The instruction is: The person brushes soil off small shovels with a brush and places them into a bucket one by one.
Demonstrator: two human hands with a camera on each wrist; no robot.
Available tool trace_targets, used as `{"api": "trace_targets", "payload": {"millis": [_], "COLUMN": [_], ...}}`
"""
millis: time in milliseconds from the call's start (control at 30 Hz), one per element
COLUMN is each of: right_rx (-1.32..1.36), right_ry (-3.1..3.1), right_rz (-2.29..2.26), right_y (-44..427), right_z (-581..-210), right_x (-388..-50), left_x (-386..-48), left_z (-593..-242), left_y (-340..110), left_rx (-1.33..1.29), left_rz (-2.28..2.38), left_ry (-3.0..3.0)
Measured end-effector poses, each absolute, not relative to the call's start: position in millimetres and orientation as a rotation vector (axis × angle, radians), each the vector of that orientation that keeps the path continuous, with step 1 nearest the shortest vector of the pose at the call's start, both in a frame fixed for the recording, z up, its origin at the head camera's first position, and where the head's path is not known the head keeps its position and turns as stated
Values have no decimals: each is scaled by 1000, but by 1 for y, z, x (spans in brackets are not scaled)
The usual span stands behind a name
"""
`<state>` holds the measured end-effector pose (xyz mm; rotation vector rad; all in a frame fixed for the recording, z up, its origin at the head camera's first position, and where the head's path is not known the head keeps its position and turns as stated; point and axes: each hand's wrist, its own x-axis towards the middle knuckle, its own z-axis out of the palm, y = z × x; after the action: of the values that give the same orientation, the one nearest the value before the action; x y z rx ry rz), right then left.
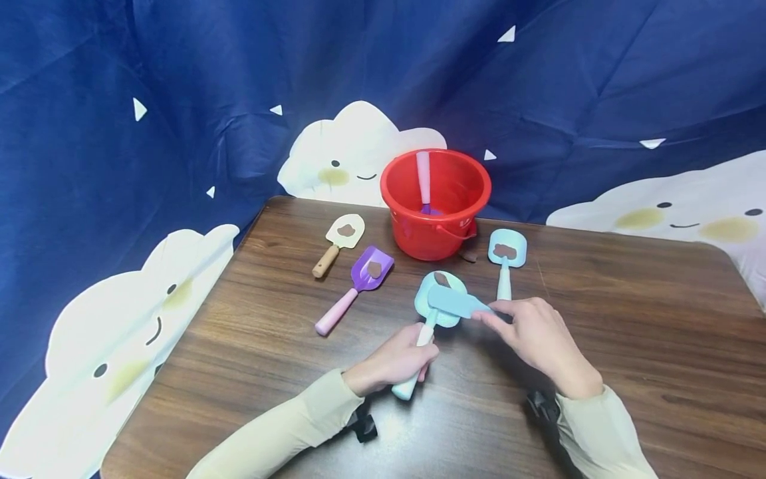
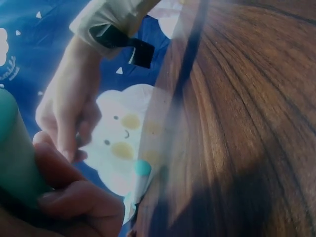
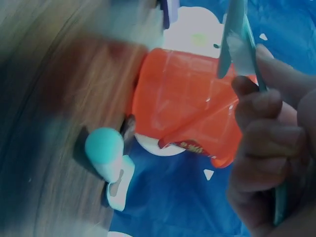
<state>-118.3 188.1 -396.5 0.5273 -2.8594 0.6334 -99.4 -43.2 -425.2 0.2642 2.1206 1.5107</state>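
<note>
My left hand [image 1: 395,359] grips the pale handle of a light blue toy shovel [image 1: 445,320], its blade tilted up above the table. On that blade a brown patch [image 1: 441,279] shows near the tip. My right hand [image 1: 538,339] pinches a flat light blue scraper [image 1: 457,303] between thumb and fingers. The scraper lies across the shovel blade and covers part of it; whether they touch is hard to tell. In the left wrist view, fingers [image 2: 81,202] curl beside the green-tipped handle [image 2: 19,148].
A red bucket [image 1: 425,236] holds a purple shovel with a pink handle [image 1: 423,176]. On the wooden table [image 1: 251,372] lie a cream shovel [image 1: 358,225], a purple shovel [image 1: 361,274] and another light blue shovel [image 1: 505,283], each with a brown patch. A small brown piece [image 1: 469,256] lies near the bucket.
</note>
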Motion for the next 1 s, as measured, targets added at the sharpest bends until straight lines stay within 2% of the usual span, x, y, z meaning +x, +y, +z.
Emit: {"api": "trace_targets", "payload": {"millis": [633,1000], "right_rx": [313,564], "right_ry": [-2619,-2884], "right_rz": [715,722], "right_y": [192,188], "right_z": [-402,-388], "right_x": [-133,-118], "left_x": [-100,-104], "left_z": [-426,-423], "left_y": [-42,-43], "left_rx": [239,273], "left_rz": [1473,1512], "left_ry": [2124,2152]}}
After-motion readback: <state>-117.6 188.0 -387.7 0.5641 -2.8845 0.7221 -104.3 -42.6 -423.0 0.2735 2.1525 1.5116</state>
